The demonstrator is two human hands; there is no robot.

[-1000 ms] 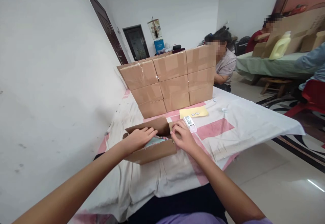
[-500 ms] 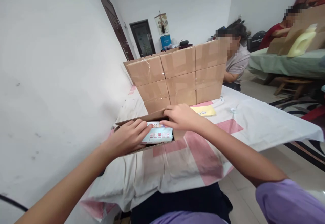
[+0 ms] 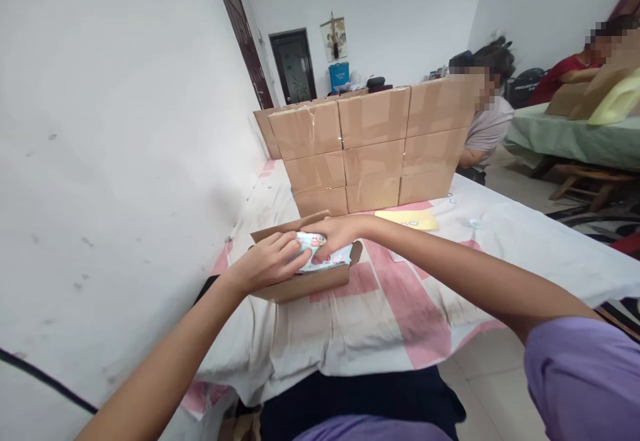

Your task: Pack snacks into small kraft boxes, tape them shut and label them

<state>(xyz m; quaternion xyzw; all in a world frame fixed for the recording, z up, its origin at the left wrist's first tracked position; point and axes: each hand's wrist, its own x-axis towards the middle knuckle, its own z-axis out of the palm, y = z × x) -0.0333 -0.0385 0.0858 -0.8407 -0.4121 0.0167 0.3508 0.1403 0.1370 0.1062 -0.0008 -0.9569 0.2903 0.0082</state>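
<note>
A pale blue printed pack of wipes (image 3: 336, 259) lies inside a small open cardboard box (image 3: 307, 286) near the front of the table. My left hand (image 3: 270, 259) is over the box's left part, its fingers curled against the pack's left end. From the right, my right hand (image 3: 334, 233) reaches across the top, thumb on the pack's printed face and fingers toward its far edge. Both hands cover part of the pack. One box flap (image 3: 356, 253) sticks out at the right end, and the far flap stands up behind my hands.
Behind the box stands a block of stacked taped cartons (image 3: 373, 147). A yellow sheet (image 3: 413, 219) lies on the patterned tablecloth (image 3: 400, 321). The white wall (image 3: 125, 161) is close on the left. A person (image 3: 487, 117) sits beyond the cartons; another is at a green-covered table (image 3: 565, 137).
My right hand has moved from the box's far rim onto the pack. The box's near side and right flap now show more. The view has shifted slightly.
</note>
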